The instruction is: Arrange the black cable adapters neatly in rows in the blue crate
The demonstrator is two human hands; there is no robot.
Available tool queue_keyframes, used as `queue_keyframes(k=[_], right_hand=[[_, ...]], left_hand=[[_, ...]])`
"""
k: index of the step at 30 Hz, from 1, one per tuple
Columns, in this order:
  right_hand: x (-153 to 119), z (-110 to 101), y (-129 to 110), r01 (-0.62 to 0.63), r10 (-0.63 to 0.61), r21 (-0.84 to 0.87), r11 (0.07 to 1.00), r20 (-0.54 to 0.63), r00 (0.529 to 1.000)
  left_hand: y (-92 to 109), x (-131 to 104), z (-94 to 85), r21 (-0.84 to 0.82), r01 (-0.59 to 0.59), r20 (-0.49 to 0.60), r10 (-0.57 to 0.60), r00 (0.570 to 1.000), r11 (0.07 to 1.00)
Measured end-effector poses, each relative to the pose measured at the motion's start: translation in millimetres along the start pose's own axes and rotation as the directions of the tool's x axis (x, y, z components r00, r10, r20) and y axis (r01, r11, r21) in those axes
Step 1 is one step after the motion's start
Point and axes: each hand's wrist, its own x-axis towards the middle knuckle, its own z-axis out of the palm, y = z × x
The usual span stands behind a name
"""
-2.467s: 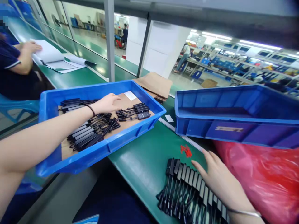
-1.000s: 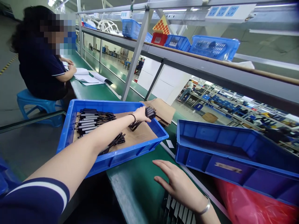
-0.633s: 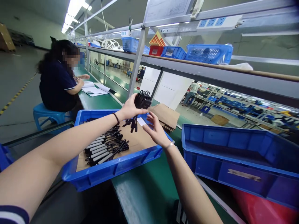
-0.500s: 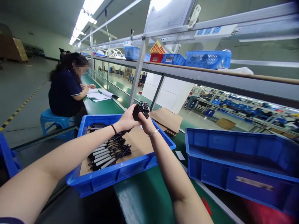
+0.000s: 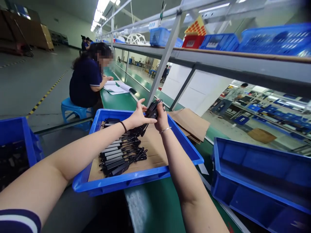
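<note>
A bundle of black elongated parts with cords (image 5: 152, 110) is gripped in my right hand (image 5: 161, 120), raised above the far side of a blue tray (image 5: 131, 181). Beside the bundle, my left hand (image 5: 138, 118) is open, its fingers apart and its thumb stretched below the parts; whether it touches them I cannot tell. Inside the tray, several more black and grey parts (image 5: 114, 155) lie in a row on brown cardboard (image 5: 155, 149). Their exact kind does not show.
At right stands an empty-looking blue bin (image 5: 243, 191); another blue bin (image 5: 19, 132) with dark contents is at left. Cardboard sheets (image 5: 191, 123) lie behind the tray. A co-worker (image 5: 85, 77) sits at the green bench over papers (image 5: 116, 87). A metal shelf (image 5: 218, 61) runs above.
My left hand has loosened from the bundle and spread its fingers, while my right hand keeps hold. The camera view has turned left and slightly down.
</note>
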Motion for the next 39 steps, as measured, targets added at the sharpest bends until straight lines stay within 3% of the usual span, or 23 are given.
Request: queue_keyframes(k=[2, 4, 6, 9, 12, 15, 20, 25, 31, 36, 39], right_hand=[[-2.2, -9.4, -11.2, 0.047, -0.043, 0.060, 0.997, -0.068, 0.997], [-8.1, -18.8, -25.8, 0.077, -0.071, 0.092, 0.993, -0.068, 0.995], [-16.4, -25.7, -39.3, 0.068, -0.067, 0.084, 0.994, -0.014, 0.998], [-26.5, -30.1, -51.1, 0.061, -0.062, 0.063, 0.996, 0.015, 0.998], [-28.8, -31.9, -53.3, 0.075, -0.080, 0.133, 0.988, 0.030, 0.996], [-26.4, -36.0, -52.6, 0.107, -0.136, 0.287, 0.952, 0.081, 0.987], [-25.4, -43.3, -54.1, 0.111, -0.174, 0.330, 0.938, 0.169, 0.970], [-26.0, -43.1, -53.0, 0.098, -0.136, 0.251, 0.963, 0.138, 0.981], [-26.3, -37.0, -49.8, 0.074, -0.133, 0.323, 0.943, 0.166, 0.977], [-28.1, -34.3, -52.3, 0.058, -0.116, 0.318, 0.946, 0.168, 0.979], [-27.9, -34.6, -52.1, 0.041, -0.091, 0.315, 0.948, 0.144, 0.985]], left_hand=[[1.0, 1.0, -2.4, -0.120, 0.067, 0.043, -0.062, 0.997, 0.990], [1.1, 0.5, -4.7, -0.221, 0.219, 0.131, -0.193, 0.972, 0.950], [1.1, -3.0, -4.6, -0.292, 0.381, 0.334, -0.280, 0.900, 0.877], [2.1, -13.0, 0.4, -0.327, 0.551, 0.620, -0.265, 0.738, 0.768], [5.0, -23.6, 5.4, -0.269, 0.628, 0.716, -0.285, 0.638, 0.730], [8.2, -29.5, 5.3, -0.222, 0.624, 0.757, -0.271, 0.595, 0.749], [9.6, -31.4, 2.0, -0.210, 0.585, 0.775, -0.231, 0.588, 0.783], [7.5, -32.8, 3.3, -0.196, 0.591, 0.783, -0.239, 0.575, 0.782], [4.0, -36.3, 10.7, -0.287, 0.559, 0.762, -0.169, 0.626, 0.777], [3.7, -42.8, 18.8, -0.277, 0.595, 0.803, -0.158, 0.575, 0.754], [3.5, -44.3, 21.6, -0.269, 0.546, 0.773, -0.160, 0.614, 0.794]])
